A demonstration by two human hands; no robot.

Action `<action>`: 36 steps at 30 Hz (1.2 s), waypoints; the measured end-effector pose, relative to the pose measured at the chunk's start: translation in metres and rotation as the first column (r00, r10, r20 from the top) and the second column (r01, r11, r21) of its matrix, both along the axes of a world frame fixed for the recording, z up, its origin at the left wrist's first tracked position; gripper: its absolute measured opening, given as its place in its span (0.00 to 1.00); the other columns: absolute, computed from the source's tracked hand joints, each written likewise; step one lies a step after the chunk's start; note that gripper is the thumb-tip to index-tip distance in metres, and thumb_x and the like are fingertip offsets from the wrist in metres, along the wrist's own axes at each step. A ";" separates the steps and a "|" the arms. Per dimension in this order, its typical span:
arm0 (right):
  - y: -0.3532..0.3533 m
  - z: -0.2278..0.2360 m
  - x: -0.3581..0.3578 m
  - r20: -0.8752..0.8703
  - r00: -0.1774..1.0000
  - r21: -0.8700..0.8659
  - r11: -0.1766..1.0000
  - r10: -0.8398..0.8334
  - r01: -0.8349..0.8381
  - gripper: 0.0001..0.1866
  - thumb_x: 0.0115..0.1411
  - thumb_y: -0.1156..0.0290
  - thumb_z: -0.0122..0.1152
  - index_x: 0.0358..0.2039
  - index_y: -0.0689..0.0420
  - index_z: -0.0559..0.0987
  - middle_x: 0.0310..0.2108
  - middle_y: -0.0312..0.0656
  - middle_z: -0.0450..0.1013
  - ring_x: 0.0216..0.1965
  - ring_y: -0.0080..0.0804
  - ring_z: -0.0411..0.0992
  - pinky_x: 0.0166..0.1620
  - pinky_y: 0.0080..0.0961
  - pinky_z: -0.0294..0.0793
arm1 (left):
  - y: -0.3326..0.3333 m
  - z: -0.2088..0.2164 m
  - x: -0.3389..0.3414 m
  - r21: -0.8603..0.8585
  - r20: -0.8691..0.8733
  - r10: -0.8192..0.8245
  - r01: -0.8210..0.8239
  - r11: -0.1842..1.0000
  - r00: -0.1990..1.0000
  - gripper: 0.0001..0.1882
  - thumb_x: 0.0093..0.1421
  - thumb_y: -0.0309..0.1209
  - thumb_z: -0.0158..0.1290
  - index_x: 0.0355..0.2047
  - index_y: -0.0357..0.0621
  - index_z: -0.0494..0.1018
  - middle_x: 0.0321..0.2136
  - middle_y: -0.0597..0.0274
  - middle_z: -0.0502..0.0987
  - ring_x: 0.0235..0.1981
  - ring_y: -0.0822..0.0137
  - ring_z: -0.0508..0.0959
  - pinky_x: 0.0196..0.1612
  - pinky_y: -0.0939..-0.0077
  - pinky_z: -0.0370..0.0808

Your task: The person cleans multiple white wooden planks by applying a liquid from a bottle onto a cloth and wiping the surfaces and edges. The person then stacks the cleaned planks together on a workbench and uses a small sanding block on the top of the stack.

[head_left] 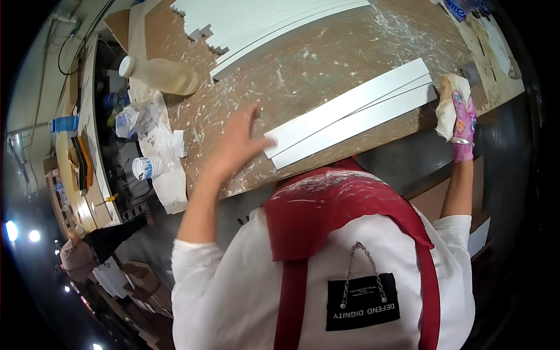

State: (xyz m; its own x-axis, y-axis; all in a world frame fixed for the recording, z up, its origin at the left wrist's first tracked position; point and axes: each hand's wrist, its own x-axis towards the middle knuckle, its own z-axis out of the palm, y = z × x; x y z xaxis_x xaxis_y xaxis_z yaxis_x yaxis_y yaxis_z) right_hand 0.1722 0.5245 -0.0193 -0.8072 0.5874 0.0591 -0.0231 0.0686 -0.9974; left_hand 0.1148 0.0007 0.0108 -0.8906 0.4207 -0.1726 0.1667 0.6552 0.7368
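Two long white strips (353,116) lie slightly fanned, overlapping, near the front edge of the worktable. At their left end my bare left hand (238,139) is open, fingers spread; a fingertip is over or on the corner of the upper strip, and I cannot tell if it presses. My right hand (464,114), in a pink patterned glove, is closed on a cream cloth (447,102) beside the strips' right end. The cloth hides part of the fingers.
The scuffed brown worktable (291,79) bears a large stack of white strips (262,29) at the back. On the left are a cloudy plastic jug (166,76), a crumpled plastic bag (137,119) and a white cup (147,168). Another person (87,254) is at the far left.
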 end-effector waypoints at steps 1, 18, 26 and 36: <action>-0.011 0.007 -0.005 -0.030 0.999 0.018 0.999 0.030 -0.029 0.15 0.61 0.73 0.59 0.49 0.60 0.75 0.42 0.35 0.74 0.41 0.20 0.71 0.45 0.16 0.69 | -0.007 -0.007 0.025 0.031 -0.048 0.007 -0.006 0.999 0.999 0.38 0.46 0.37 0.66 0.55 0.35 0.64 0.50 0.46 0.70 0.49 0.50 0.71 0.51 0.63 0.69; -0.169 -0.023 -0.088 0.366 0.664 0.280 0.603 0.652 -0.747 0.08 0.64 0.69 0.48 0.34 0.58 0.75 0.28 0.38 0.71 0.30 0.26 0.72 0.34 0.21 0.75 | 0.006 -0.037 0.083 0.314 -0.037 0.331 -0.304 0.899 0.943 0.24 0.47 0.30 0.65 0.44 0.39 0.71 0.43 0.54 0.73 0.42 0.58 0.75 0.42 0.69 0.72; -0.274 0.016 -0.028 0.307 0.646 0.874 0.061 0.698 -0.482 0.06 0.53 0.71 0.54 0.32 0.56 0.75 0.33 0.42 0.74 0.36 0.37 0.74 0.41 0.34 0.74 | -0.001 -0.054 0.082 0.270 -0.027 0.336 -0.317 0.909 0.941 0.24 0.47 0.29 0.65 0.45 0.39 0.71 0.43 0.55 0.74 0.43 0.60 0.75 0.41 0.73 0.73; -0.206 0.043 -0.059 0.238 0.829 0.908 0.186 0.506 -0.374 0.04 0.50 0.75 0.54 0.28 0.53 0.75 0.26 0.43 0.72 0.27 0.38 0.72 0.32 0.32 0.74 | 0.051 0.005 0.031 -0.190 -0.342 -0.069 0.003 0.982 0.937 0.41 0.49 0.44 0.61 0.59 0.36 0.59 0.59 0.41 0.61 0.59 0.42 0.62 0.61 0.55 0.57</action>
State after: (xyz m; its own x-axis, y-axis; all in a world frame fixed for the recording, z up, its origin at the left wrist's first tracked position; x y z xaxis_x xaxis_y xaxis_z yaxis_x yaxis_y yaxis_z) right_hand 0.1133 0.3189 0.0238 -0.8645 -0.3489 0.3618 -0.4591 0.8411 -0.2859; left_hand 0.1462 0.0516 0.0157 -0.8935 0.4444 0.0655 0.4155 0.7622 0.4964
